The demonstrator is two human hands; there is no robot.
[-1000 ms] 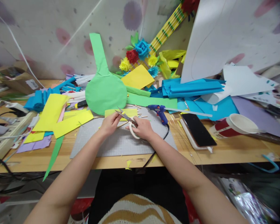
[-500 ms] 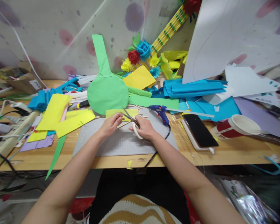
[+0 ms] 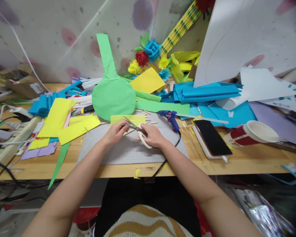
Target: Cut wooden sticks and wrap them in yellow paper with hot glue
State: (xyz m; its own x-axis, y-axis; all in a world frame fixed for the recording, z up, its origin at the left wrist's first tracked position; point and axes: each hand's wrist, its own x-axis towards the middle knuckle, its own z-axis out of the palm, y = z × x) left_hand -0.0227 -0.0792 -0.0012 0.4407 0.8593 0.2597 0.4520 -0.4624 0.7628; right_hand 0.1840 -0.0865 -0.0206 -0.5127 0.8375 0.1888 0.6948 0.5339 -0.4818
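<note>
Scissors (image 3: 144,141) with white handles are gripped in my right hand (image 3: 151,135), their blades parted and pointing left. Close to the blade tips, my left hand (image 3: 116,132) is pinched closed; whatever sits between its fingertips is too small to make out. Both hands are above a grey cutting mat (image 3: 108,157). A strip of yellow paper (image 3: 118,119) lies just beyond the hands, with several thin wooden sticks (image 3: 150,122) near it. Behind stands a round green paper shape (image 3: 113,98) with a long upright neck.
A blue glue gun (image 3: 171,119) lies right of the mat, its cord (image 3: 174,148) running to the table edge. Further right are a phone (image 3: 212,136) and a paper cup (image 3: 251,133). Yellow paper sheets (image 3: 56,118) and a power strip (image 3: 27,138) lie left.
The scissor blades have shifted slightly left and stand wider apart, nearer my left hand. Both hands stay over the mat, and the view has moved a little.
</note>
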